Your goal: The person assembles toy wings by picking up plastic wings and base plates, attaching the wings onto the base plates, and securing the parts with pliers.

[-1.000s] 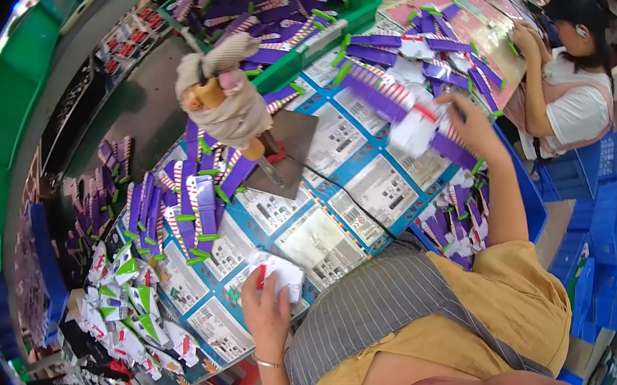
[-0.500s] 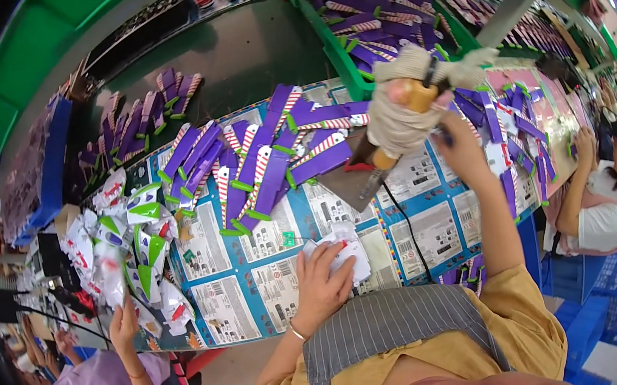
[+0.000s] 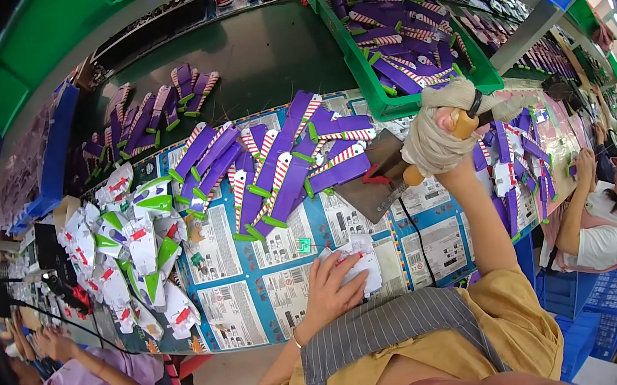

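Fingers (image 3: 319, 298) of the left hand (image 3: 331, 289) curl down on a small white toy part (image 3: 356, 261) that lies flat on the printed sheets (image 3: 284, 245) on the table. Up and to the side, the right hand (image 3: 436, 140), wrapped in pale cloth, is closed tight around a wooden tool handle (image 3: 461, 126). Its flat metal plate (image 3: 375, 177) sits on the sheets beside a pile of purple striped wings (image 3: 275, 162). White and green toy parts (image 3: 135, 242) lie further left. Farther back, a green bin (image 3: 382, 104) holds more purple pieces.
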A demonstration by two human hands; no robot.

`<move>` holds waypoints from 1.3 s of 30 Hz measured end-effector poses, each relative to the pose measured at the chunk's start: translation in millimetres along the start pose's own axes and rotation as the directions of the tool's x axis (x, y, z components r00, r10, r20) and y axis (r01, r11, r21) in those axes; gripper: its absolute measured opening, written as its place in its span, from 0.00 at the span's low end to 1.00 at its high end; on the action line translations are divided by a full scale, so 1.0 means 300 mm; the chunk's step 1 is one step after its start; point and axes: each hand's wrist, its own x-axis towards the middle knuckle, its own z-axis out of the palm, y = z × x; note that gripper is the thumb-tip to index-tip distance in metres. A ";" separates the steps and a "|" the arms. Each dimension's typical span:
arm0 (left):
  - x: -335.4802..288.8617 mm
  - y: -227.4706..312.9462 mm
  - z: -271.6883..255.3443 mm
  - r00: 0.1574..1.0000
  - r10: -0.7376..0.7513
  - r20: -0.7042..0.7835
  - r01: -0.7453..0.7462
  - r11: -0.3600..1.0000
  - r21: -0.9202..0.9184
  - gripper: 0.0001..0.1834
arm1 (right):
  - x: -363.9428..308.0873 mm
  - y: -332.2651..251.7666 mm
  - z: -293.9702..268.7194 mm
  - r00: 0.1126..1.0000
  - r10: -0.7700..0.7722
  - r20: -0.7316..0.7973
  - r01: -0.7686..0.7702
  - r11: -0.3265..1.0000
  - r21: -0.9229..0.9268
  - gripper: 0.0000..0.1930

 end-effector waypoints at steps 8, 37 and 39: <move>0.096 0.039 -0.019 0.966 0.158 -0.205 -0.176 0.982 -0.071 0.28 | -0.192 -0.217 -0.349 0.574 -0.016 0.819 -0.791 0.247 0.559 0.13; 0.048 0.098 -0.035 0.753 -0.550 0.361 0.554 0.234 -0.799 0.34 | -0.293 -0.354 -0.214 0.965 -0.127 0.231 -0.105 0.619 0.779 0.13; 0.052 0.087 -0.037 0.718 -0.540 0.439 0.605 0.172 -0.778 0.34 | -0.305 -0.360 -0.221 0.900 -0.018 0.436 -0.381 0.454 0.805 0.15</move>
